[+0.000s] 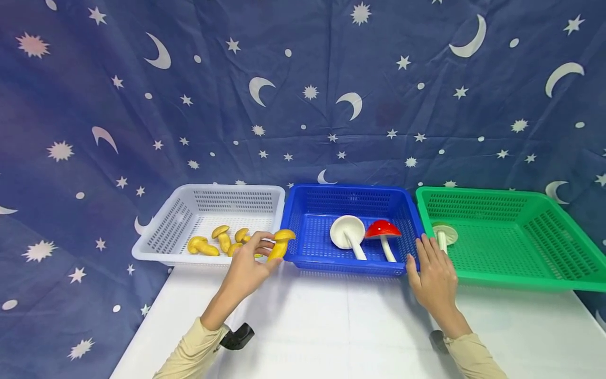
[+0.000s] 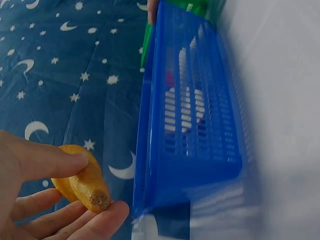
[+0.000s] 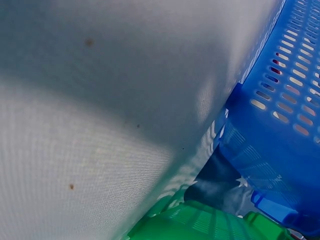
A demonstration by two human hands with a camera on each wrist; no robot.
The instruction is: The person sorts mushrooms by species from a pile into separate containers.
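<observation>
My left hand [image 1: 249, 267] pinches a yellow toy mushroom [image 1: 281, 243] between thumb and fingers, above where the white and blue baskets meet. In the left wrist view, the brown stem end of that mushroom [image 2: 92, 187] shows under the thumb. Several more yellow mushrooms [image 1: 221, 236] lie in the white basket [image 1: 153, 256], some partly hidden by this hand. With fingers straight, my right hand [image 1: 434, 279] lies over the adjoining rims of the blue basket [image 1: 350, 267] and green basket [image 1: 521, 281]. The right wrist view does not show its fingers.
Inside the blue basket lie a red-capped mushroom [image 1: 383, 229] and one with its pale underside up [image 1: 342, 236]. A white-stemmed mushroom [image 1: 446, 235] is at the green basket's left end. The baskets stand in a row on a white table [image 1: 326, 326] before a star-patterned blue cloth [image 1: 293, 116].
</observation>
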